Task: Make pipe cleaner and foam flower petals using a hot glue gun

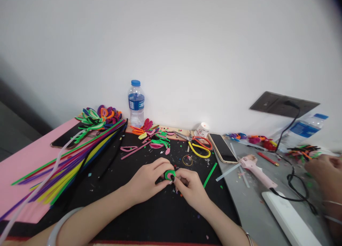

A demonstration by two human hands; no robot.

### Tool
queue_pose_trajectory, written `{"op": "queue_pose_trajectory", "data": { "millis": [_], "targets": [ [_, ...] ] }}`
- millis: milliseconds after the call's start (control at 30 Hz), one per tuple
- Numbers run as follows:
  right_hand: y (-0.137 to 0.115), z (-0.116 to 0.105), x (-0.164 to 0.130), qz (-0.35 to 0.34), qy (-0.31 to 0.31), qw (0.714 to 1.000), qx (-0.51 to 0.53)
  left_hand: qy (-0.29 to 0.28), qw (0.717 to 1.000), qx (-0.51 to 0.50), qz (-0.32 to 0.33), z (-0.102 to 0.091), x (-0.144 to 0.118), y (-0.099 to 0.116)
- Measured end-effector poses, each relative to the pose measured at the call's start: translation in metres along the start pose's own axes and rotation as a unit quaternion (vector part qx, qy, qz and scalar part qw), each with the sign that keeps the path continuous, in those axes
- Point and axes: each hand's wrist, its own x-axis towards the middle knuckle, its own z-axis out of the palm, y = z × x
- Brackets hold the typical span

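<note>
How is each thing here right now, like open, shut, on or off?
Left hand: shut on pipe-cleaner piece
Right hand: pinching the same piece
Upright water bottle: capped
Far-right water bottle: capped
Pale-edged phone: screen up, dark
Plug: in the wall socket
Pink glue gun: lying down; on or off unclear
Scissors: lying flat, blade gap unclear

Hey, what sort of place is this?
Likely a craft workspace, perhaps a small workshop: there are bundled pipe cleaners, scissors and a pink glue gun.
</note>
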Motion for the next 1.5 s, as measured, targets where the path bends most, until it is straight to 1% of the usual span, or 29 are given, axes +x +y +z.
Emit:
{"op": "queue_pose_trajectory", "data": {
  "millis": [333,400,500,567,667,800,867,1100,1267,1400,1500],
  "targets": [
    [0.0,0.0,-0.001,-0.014,0.014,1.0,-0.022,0.002,0.999,-0.045,-0.014,0.0,0.0,0.002],
    [-0.001,0.0,-0.001,-0.023,0.021,0.999,-0.032,0.002,0.997,-0.068,-0.029,0.002,0.0,0.001],
    [-0.003,-0.002,-0.001,-0.044,0.035,0.997,-0.05,0.006,0.989,-0.13,-0.072,0.005,0.002,-0.001],
    [-0.003,-0.003,-0.001,-0.054,0.041,0.996,-0.058,0.009,0.978,-0.182,-0.105,0.007,0.003,-0.002],
    [0.0,-0.003,-0.001,-0.054,0.043,0.996,-0.065,-0.002,0.953,-0.256,-0.159,0.009,0.005,-0.003],
    [0.002,-0.003,-0.002,-0.051,0.048,0.995,-0.066,-0.003,0.927,-0.318,-0.198,0.008,0.006,-0.002],
    [0.002,-0.003,-0.001,-0.052,0.047,0.995,-0.065,-0.001,0.921,-0.331,-0.205,0.008,0.007,-0.001],
    [-0.001,-0.003,-0.002,-0.051,0.047,0.996,-0.061,0.016,0.9,-0.39,-0.194,0.01,0.007,-0.003],
    [-0.001,-0.005,-0.003,-0.053,0.056,0.996,-0.035,0.015,0.859,-0.466,-0.211,0.009,0.01,-0.004],
    [0.006,-0.005,-0.003,-0.04,0.093,0.995,-0.003,-0.004,0.819,-0.524,-0.234,0.006,0.01,-0.004],
    [0.01,-0.005,-0.003,-0.037,0.117,0.992,0.013,-0.019,0.8,-0.548,-0.245,0.005,0.01,-0.003]
  ]
}}
